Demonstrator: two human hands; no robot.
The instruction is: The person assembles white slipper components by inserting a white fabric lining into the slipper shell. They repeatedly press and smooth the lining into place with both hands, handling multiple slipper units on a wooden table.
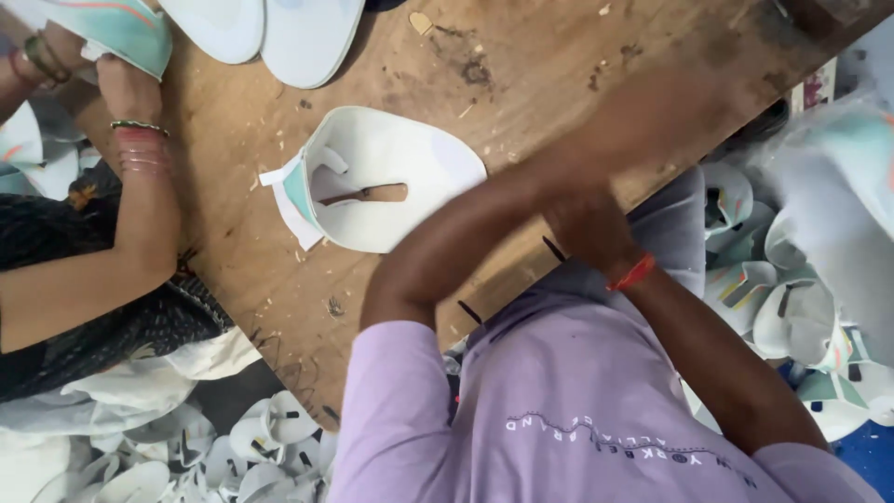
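My left forearm crosses the wooden table toward the right. My left hand is only a motion blur over the table's far right part, and I cannot tell what it holds. My right hand, with a red thread at the wrist, sits at the table's edge, partly tucked under my left forearm with its fingers hidden. A white shoe-upper piece with a teal edge lies flat on the table, just left of my left arm and untouched.
A co-worker's hands with bangles hold a teal and white piece at the top left. Two white soles lie at the table's top. Piles of white shoe pieces sit right and lower left.
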